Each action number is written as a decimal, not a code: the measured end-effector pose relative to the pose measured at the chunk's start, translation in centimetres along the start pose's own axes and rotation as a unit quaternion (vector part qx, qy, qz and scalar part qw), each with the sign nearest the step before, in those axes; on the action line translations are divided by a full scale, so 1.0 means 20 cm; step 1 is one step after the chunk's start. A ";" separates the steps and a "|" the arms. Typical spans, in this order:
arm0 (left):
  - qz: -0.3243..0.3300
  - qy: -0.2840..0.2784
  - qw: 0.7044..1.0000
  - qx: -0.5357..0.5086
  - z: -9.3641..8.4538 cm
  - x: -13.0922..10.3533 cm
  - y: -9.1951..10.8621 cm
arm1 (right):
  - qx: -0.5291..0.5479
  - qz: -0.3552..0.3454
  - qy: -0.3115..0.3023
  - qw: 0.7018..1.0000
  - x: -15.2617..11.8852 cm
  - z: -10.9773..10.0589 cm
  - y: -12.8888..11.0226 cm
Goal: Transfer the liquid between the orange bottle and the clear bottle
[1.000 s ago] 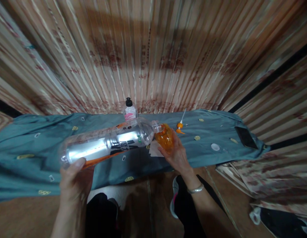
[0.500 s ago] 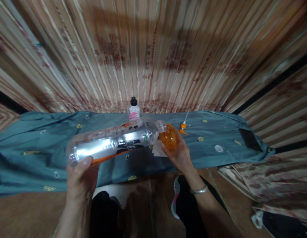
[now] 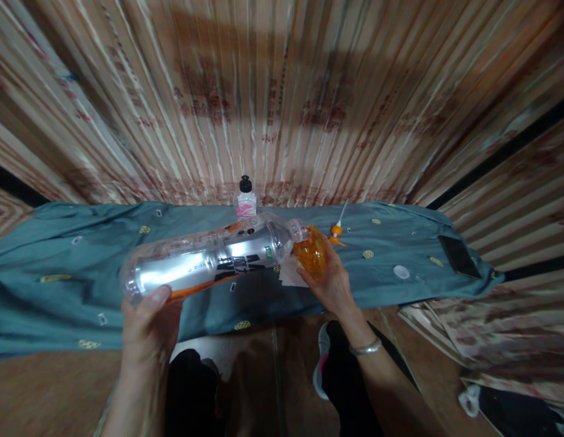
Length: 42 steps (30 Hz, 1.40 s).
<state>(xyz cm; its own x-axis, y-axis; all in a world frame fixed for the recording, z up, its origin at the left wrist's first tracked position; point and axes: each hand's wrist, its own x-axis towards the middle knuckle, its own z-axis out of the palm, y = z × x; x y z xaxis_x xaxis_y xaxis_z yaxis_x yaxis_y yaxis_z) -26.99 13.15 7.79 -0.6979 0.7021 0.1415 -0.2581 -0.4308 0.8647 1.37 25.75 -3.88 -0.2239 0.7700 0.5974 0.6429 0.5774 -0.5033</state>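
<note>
My left hand point(image 3: 152, 318) is closed around the base end of a large clear plastic bottle point(image 3: 204, 262) with a silver label. The bottle lies tilted on its side in the air, its neck pointing right. In my right hand point(image 3: 329, 279) is a small orange see-through bottle point(image 3: 311, 254), gripped from the right with its mouth up against the large bottle's mouth. Whether liquid passes between them I cannot tell. An orange pump top point(image 3: 337, 231) with a thin clear tube lies on the cloth just beyond my right hand.
A blue-green patterned cloth point(image 3: 99, 243) covers the narrow table. Behind the large bottle stands a small clear bottle with a black cap point(image 3: 246, 200). White paper point(image 3: 291, 273), a round white lid point(image 3: 401, 272) and a dark phone point(image 3: 459, 256) lie on the cloth. Curtains point(image 3: 272, 109) hang behind.
Both hands and both bottles hold nearly the same pose. The view has shifted very slightly.
</note>
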 end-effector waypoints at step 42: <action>-0.006 0.018 1.000 -0.014 -0.01 0.00 -0.01 | 0.003 0.033 0.009 0.999 0.00 -0.03 -0.02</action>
<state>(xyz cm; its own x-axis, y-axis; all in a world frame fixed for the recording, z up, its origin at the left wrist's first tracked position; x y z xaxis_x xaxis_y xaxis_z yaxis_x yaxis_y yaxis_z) -27.01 13.07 7.39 -0.7180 0.6867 0.1136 -0.2851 -0.4390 0.8521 1.41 25.39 -3.26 -0.1686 0.8012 0.5741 0.6516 0.5276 -0.5450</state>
